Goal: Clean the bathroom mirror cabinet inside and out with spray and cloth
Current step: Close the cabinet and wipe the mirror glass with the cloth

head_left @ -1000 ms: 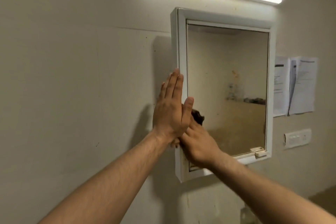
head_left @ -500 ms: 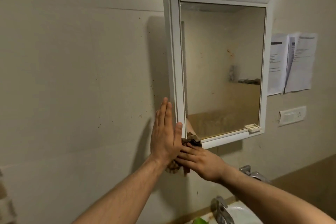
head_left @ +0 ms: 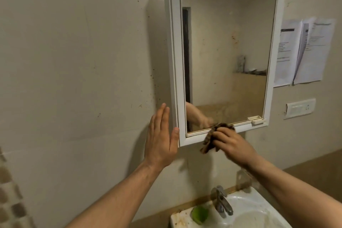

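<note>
Mirror cabinet (head_left: 174, 57) is on a beige wall and has a white frame. The mirror (head_left: 225, 52) is speckled, with rusty marks toward its upper right. A forearm is reflected in its lower left corner.

Left hand (head_left: 160, 140): flat, fingers straight and together, holding nothing. The palm lies against the cabinet's left side near the bottom corner. The thumb rests at the front edge of the frame.

Right hand (head_left: 230, 144): fingers curled round a brown patterned cloth (head_left: 210, 141), gripping it tight. The cloth is pressed on the frame's bottom rail, left of the middle, and one end hangs below the rail. The hand and cloth are a little blurred.

A small white catch (head_left: 257, 119) sits at the mirror's bottom right corner.

Below is a white sink (head_left: 178, 218) with a grimy rim and a metal tap (head_left: 221, 201). A green round thing (head_left: 199, 214) lies just left of the tap; I cannot tell what it is.

Right of the cabinet, sheets of paper (head_left: 305, 52) are on the wall, with a white switch plate (head_left: 299, 108) beneath them.
</note>
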Demonstrator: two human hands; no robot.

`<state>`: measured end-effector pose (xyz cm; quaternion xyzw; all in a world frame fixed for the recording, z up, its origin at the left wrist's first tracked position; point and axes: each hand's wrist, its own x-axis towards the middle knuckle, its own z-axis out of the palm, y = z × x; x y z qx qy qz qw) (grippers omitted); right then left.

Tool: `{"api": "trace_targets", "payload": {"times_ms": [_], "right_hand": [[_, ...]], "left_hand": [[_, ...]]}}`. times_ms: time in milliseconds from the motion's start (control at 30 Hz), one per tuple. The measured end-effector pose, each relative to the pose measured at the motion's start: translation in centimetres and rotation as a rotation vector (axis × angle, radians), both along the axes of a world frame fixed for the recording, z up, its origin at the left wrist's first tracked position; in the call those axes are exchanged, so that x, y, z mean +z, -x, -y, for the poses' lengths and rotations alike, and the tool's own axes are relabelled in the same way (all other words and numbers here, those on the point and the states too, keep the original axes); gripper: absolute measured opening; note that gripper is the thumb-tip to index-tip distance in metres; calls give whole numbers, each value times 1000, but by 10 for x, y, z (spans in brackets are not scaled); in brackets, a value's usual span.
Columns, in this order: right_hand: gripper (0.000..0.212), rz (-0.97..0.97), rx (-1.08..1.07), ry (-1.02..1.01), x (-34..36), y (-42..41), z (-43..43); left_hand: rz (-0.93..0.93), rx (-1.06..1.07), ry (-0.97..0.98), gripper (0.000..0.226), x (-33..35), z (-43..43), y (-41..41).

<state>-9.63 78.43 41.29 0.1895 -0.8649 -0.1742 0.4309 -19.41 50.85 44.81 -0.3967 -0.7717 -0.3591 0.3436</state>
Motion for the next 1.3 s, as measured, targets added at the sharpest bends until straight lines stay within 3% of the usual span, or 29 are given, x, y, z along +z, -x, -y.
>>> {"api": "trace_targets", "payload": {"times_ms": [67, 133, 200, 333, 533, 667, 767, 833, 933, 1033, 1100, 1200, 1300], "right_hand": [[16, 27, -133, 97, 4, -18, -28], [32, 69, -255, 314, 5, -34, -43], [36, 46, -310, 546, 8, -45, -46], [33, -138, -218, 740, 61, -48, -23], [36, -163, 9, 902, 202, -21, 31], [11, -553, 63, 768, 316, 11, 61], [14, -742, 109, 922, 377, 42, 84], [19, -721, 176, 930, 383, 64, 104], [43, -516, 293, 677, 347, 83, 109], [58, -442, 89, 372, 331, 76, 54], [63, -478, -37, 413, 342, 70, 33], [67, -448, -39, 580, 352, 77, 57], [71, -295, 84, 382, 349, 84, 83]], "left_hand": [[35, 35, 26, 68, -3, -2, 0], [37, 52, 38, 68, -3, -7, -1], [-31, 51, 47, 68, 1, -14, 1], [-136, 145, -10, 71, 31, -33, 8], [-271, 233, -18, 79, 105, -53, 11], [-294, 253, -70, 81, 177, -61, 17], [-252, 251, -159, 81, 223, -67, 19], [-278, 214, -218, 80, 237, -68, 20], [-401, 109, -222, 80, 239, -66, 27], [-519, -4, -189, 78, 238, -66, 36], [-538, -46, -199, 77, 249, -69, 40], [-524, -129, -240, 74, 265, -77, 38], [-475, -192, -341, 74, 261, -85, 36]]}}
